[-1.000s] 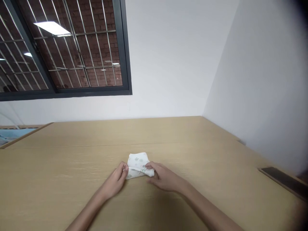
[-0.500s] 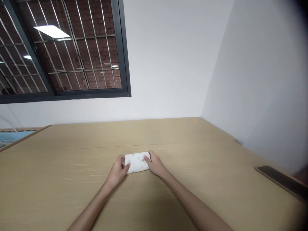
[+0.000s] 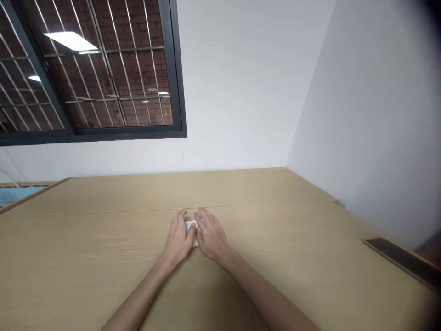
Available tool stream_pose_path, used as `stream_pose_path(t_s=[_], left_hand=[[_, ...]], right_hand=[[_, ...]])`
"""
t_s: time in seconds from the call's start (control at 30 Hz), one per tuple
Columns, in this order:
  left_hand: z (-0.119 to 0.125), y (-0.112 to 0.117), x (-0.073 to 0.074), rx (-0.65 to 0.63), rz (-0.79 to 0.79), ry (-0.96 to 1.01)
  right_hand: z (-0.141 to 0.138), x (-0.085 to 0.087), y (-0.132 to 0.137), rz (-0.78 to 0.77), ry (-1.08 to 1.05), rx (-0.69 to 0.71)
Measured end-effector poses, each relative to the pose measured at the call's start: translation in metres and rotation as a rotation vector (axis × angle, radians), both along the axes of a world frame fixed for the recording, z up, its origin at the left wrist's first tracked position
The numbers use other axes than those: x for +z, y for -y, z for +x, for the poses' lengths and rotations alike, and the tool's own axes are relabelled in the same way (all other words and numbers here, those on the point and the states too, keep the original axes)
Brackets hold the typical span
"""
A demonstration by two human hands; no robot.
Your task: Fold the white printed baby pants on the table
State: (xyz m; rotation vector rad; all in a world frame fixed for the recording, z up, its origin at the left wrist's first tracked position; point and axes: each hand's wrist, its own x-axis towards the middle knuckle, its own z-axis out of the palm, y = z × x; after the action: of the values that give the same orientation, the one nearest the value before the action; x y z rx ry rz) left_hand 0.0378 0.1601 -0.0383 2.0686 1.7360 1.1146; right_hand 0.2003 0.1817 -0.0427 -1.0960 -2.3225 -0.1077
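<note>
A small white patterned cloth (image 3: pixel 190 225), which looks folded flat, lies on the wooden tabletop between my two hands. Its left edge is in my left hand (image 3: pixel 179 236), thumb laid across the front and fingers curled around the far side. My right hand (image 3: pixel 212 235) rests against the right side of the cloth with its fingers stretched forward and lying flat. Only a narrow strip of the cloth shows; the hands hide the rest, so I cannot tell its full size.
The broad wooden tabletop (image 3: pixel 113 257) has a seam running across it. A dark inset strip (image 3: pixel 403 257) sits near its right edge. White walls (image 3: pixel 241 92) rise behind and to the right. A barred window (image 3: pixel 120 69) is at upper left, with something light blue (image 3: pixel 20 195) below.
My hands have come closer together, the right one moving left over the cloth. Much less of the cloth shows, and its printed front is mostly out of sight.
</note>
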Motion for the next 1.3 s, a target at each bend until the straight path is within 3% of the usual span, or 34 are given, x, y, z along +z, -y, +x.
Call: stream_pose_path(t_s=[0.1,0.3,0.47,0.93,1.13,1.3], left_hand=[[0.017,-0.004,-0.012,-0.080,0.002,0.024],[0.020,-0.006,-0.040,-0.134,-0.050,-0.138],[0.010,-0.002,-0.040,-0.162,-0.082,-0.306],[-0.005,0.008,-0.040,0.028,-0.165,-0.450],[-0.006,0.017,-0.025,-0.132,-0.003,-0.517],[-0.002,0.017,-0.032,-0.166,0.012,-0.541]], right_hand=[[-0.010,-0.004,0.002,-0.016,0.115,0.118],[-0.005,-0.016,-0.002,-0.083,0.140,0.142],[0.010,-0.022,-0.005,-0.105,0.123,0.140],[0.029,-0.031,-0.009,-0.165,0.092,0.017],[0.036,-0.019,-0.008,-0.123,-0.004,-0.042],[0.035,-0.005,-0.001,-0.100,-0.063,0.087]])
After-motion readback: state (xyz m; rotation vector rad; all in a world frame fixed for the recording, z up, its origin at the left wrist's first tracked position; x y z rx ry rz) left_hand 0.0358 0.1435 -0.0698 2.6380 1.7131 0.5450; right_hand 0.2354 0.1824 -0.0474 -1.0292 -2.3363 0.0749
